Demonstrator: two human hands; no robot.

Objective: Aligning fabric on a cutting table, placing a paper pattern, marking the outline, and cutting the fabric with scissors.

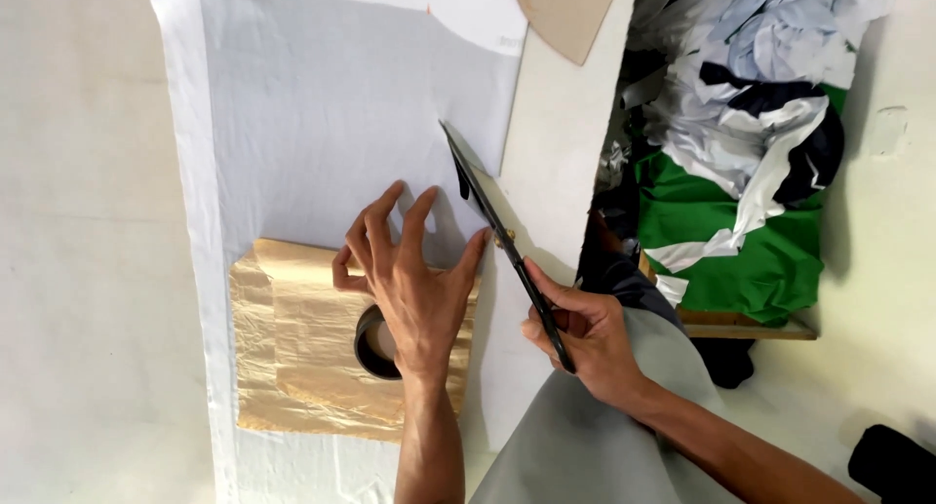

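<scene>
While the camera looks straight down on a pale worktable (78,270), a sheet of white fabric (322,104) lies spread across it from twelve o'clock down to six o'clock. On the fabric, toward seven o'clock, rests a crinkled tan paper pattern (292,358) with a dark tape roll (373,343) sitting on it as a weight. The left hand (409,280) lies at the centre, fingers spread wide and fingertips pressed down on the pattern's upper edge and the fabric, its palm partly covering the roll. Just beside it at four o'clock, the right hand (585,333) is closed around the handles of long black scissors (497,231), whose blades point toward eleven o'clock along the fabric's right edge. Off the table at two o'clock sits a heap of white, black and green cloth scraps (760,124).
</scene>
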